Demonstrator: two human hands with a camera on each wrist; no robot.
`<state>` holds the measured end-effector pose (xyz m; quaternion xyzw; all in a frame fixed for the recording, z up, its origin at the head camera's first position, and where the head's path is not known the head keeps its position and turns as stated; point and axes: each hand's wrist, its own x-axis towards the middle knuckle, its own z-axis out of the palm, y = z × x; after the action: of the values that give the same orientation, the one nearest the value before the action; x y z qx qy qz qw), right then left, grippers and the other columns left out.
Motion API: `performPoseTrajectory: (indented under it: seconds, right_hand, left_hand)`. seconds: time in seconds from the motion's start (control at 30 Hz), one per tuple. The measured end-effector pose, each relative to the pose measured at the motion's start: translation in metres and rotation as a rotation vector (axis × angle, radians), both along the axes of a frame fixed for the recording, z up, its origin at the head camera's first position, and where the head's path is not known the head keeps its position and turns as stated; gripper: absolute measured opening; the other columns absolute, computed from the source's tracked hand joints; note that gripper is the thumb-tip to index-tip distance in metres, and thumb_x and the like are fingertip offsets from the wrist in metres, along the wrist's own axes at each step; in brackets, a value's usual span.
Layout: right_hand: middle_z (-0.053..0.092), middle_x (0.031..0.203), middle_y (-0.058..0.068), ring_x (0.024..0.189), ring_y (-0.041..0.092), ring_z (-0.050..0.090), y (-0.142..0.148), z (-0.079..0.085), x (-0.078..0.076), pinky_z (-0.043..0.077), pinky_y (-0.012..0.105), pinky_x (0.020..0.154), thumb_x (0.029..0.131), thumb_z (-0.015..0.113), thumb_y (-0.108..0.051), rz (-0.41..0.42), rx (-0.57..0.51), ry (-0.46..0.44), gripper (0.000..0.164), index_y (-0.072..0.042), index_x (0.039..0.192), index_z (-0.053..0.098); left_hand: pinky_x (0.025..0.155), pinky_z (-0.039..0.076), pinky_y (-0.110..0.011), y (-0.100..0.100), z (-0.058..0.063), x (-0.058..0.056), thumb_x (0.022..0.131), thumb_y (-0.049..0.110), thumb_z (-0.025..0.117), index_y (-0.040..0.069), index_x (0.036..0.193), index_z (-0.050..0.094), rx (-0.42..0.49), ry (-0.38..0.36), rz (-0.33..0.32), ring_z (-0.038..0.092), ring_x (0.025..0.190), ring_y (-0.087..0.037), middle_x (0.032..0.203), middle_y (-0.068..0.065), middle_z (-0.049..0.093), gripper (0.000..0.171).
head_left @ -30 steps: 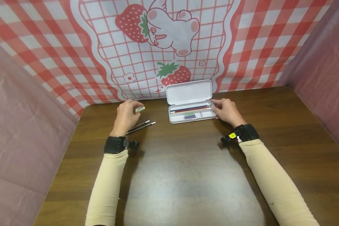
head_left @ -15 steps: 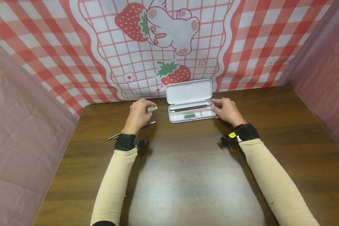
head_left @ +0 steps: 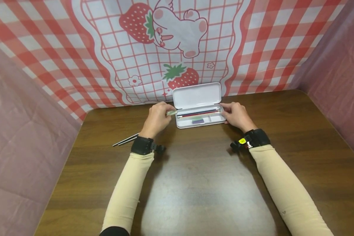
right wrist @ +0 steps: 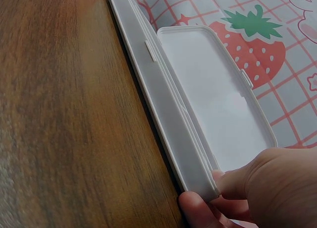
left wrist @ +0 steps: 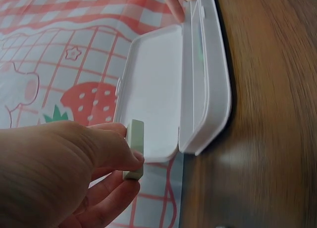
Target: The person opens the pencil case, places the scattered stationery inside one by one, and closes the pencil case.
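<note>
My left hand (head_left: 158,118) pinches a pale green block, which looks like an eraser (left wrist: 134,146), between thumb and fingers. It is at the left end of a white pencil case (head_left: 181,124), whose lid (left wrist: 153,89) stands raised at the back. Several pencils (head_left: 199,113) lie in the long rear compartment. A purple and green block (head_left: 198,121) sits in the front compartment. My right hand (head_left: 238,116) holds the case's right end, thumb on the rim and fingers against the outer side, as the right wrist view shows.
Two dark pencils (head_left: 125,140) lie on the brown wooden table (head_left: 206,183) behind my left wrist, their far ends hidden by it. A red-and-white checked cloth (head_left: 271,42) with strawberries hangs close behind the case. Pink curtains (head_left: 23,131) hang at both sides.
My left hand has moved right with the eraser, from above the loose pencils to the case's left end. The right hand and the case have stayed in place.
</note>
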<state>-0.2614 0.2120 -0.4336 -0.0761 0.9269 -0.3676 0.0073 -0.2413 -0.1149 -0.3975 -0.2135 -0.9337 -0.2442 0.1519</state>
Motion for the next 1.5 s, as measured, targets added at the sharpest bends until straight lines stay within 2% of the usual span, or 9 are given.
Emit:
performPoseTrajectory:
  seconds: [0.47,0.63,0.8,1.2,1.5]
  right_hand:
    - [0.068,0.104,0.022,0.053,0.012,0.062,0.001,-0.003,-0.001,0.048,0.018,0.046,0.094,0.063,-0.007,0.009,-0.002,0.006,0.046,-0.007,0.14,0.059]
    - [0.066,0.103,0.021,0.053,0.012,0.062,0.001,-0.002,-0.001,0.048,0.017,0.046,0.094,0.064,-0.008,0.007,0.001,0.006,0.046,-0.007,0.14,0.059]
    - [0.067,0.104,0.021,0.053,0.012,0.062,0.001,-0.001,-0.002,0.048,0.017,0.046,0.094,0.064,-0.008,0.006,0.003,0.005,0.046,-0.008,0.14,0.059]
    - [0.069,0.107,0.021,0.053,0.013,0.062,0.001,-0.002,-0.001,0.048,0.019,0.047,0.094,0.064,-0.009,0.001,0.009,0.002,0.047,-0.009,0.14,0.059]
    - [0.069,0.106,0.022,0.052,0.013,0.063,0.003,-0.003,-0.002,0.047,0.018,0.046,0.093,0.065,-0.009,0.005,0.01,0.012,0.047,-0.009,0.14,0.059]
  left_hand:
    - [0.089,0.056,-0.041,0.034,0.006,-0.003,0.078,-0.005,0.067,0.009,0.104,0.079,-0.053,-0.036,-0.066,0.068,0.101,-0.023,0.107,-0.009,0.076,0.032]
    - [0.09,0.056,-0.04,0.043,0.012,-0.004,0.079,-0.004,0.068,0.01,0.105,0.079,-0.062,-0.024,-0.093,0.068,0.101,-0.023,0.107,-0.008,0.076,0.032]
    - [0.088,0.056,-0.04,0.048,0.013,-0.004,0.079,-0.004,0.069,0.01,0.105,0.078,-0.049,-0.021,-0.091,0.068,0.098,-0.023,0.106,-0.008,0.076,0.032]
    - [0.094,0.056,-0.038,0.054,0.001,-0.001,0.08,-0.003,0.07,0.012,0.106,0.079,-0.035,-0.054,-0.055,0.068,0.105,-0.022,0.107,-0.007,0.075,0.032]
    - [0.089,0.057,-0.039,0.055,-0.015,0.004,0.08,-0.003,0.069,0.011,0.104,0.08,-0.025,-0.066,-0.047,0.068,0.099,-0.023,0.103,-0.008,0.076,0.03]
